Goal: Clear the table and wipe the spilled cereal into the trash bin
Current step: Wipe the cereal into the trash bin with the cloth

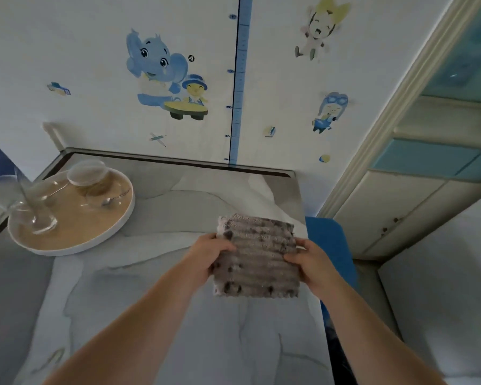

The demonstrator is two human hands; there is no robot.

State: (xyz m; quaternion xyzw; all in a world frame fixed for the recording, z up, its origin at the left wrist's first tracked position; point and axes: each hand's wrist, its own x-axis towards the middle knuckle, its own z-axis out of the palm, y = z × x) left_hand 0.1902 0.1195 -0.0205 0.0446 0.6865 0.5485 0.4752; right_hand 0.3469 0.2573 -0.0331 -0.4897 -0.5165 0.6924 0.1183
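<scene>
Marbled table [150, 315] against stickered wall [81, 37]; round tray [75, 247] of glassware [90, 177] far left; ribbed cloth [257, 257] gripped at both sides by left hand [206, 255] and right hand [314, 263].

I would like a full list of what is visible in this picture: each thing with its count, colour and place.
cloth: one, grey with dark specks, held above the table
tray: one, white rim and tan inside, table's far left
glass bowls: several, clear, on the tray
spoon: at least one, metal, on the tray
table: one, grey-white marbled, below the hands
blue object: one, at the table's right edge; cannot tell what it is
wall stickers: several, mostly blue, behind the table
left hand: grips the cloth's left edge
right hand: grips its right edge
</scene>
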